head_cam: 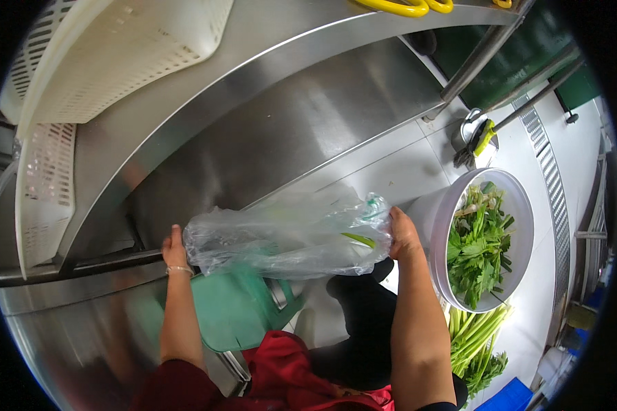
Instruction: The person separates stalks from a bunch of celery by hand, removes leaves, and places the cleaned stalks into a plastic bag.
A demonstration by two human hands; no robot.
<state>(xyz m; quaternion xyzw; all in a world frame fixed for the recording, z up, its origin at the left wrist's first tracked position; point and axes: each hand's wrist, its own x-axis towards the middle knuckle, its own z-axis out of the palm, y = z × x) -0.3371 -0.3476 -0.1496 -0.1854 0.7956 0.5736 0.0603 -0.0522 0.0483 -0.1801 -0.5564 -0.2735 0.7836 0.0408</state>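
Observation:
A large clear plastic bag (288,241) is stretched sideways between my two hands. My left hand (176,249) grips its left end, with most fingers hidden by the plastic. At the other end, my right hand (403,234) holds the gathered, crumpled plastic, which carries green print. A green leaf strip (359,239) shows at the bag near my right hand; whether it lies inside is unclear. Just right of that hand is a white plastic bucket (439,236) holding leafy celery tops (478,246). Below the bucket lie celery stalks (475,334).
A green plastic stool (231,313) stands below the bag. White perforated baskets (133,56) and yellow-handled scissors (401,6) are on the stainless steel table (247,31), above a lower shelf (298,118). A brush (481,141) and metal pot (463,134) are near the floor drain (550,169).

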